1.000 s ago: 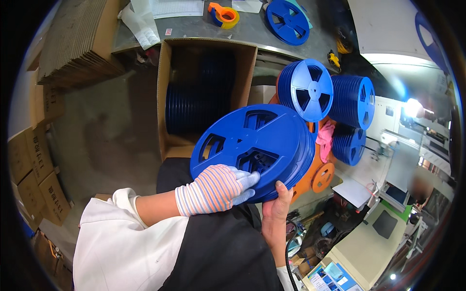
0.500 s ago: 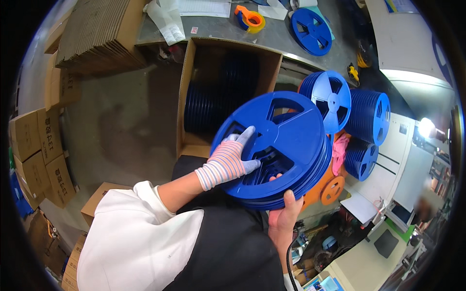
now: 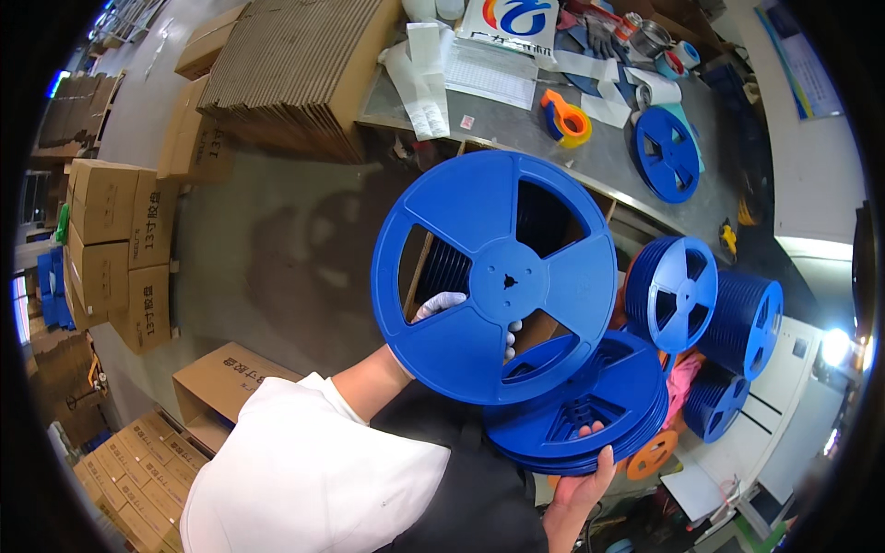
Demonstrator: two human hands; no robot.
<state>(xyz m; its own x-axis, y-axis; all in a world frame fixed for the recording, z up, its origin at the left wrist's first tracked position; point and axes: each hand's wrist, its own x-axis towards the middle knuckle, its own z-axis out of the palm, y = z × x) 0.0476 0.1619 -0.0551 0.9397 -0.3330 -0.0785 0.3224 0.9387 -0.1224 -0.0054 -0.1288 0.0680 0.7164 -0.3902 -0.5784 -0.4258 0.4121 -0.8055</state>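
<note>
A single blue plastic reel (image 3: 447, 355) is held up facing me, its three cut-outs showing what lies behind. My left hand (image 3: 441, 306), in a striped glove, grips it from behind; only some fingers show through the openings. Just below and to the right, my bare right hand (image 3: 590, 479) supports a stack of blue reels (image 3: 631, 373) from underneath, fingers and thumb around its near edge. The single reel overlaps part of this stack. Behind it stands an open cardboard box (image 3: 542, 328) with dark blue reels (image 3: 444, 269) inside, mostly hidden.
On the right stand several more blue reel stacks (image 3: 684, 295) beside an orange reel (image 3: 653, 454). The metal table (image 3: 516, 129) at the back bears papers, an orange tape dispenser (image 3: 564, 120) and another blue reel (image 3: 666, 152). Flattened cartons (image 3: 286, 74) and closed boxes (image 3: 120, 230) stand left.
My left hand has lifted one reel off the top of the stack and tilted it toward me. My right hand still holds the others, lower and farther right. The view has shifted too.
</note>
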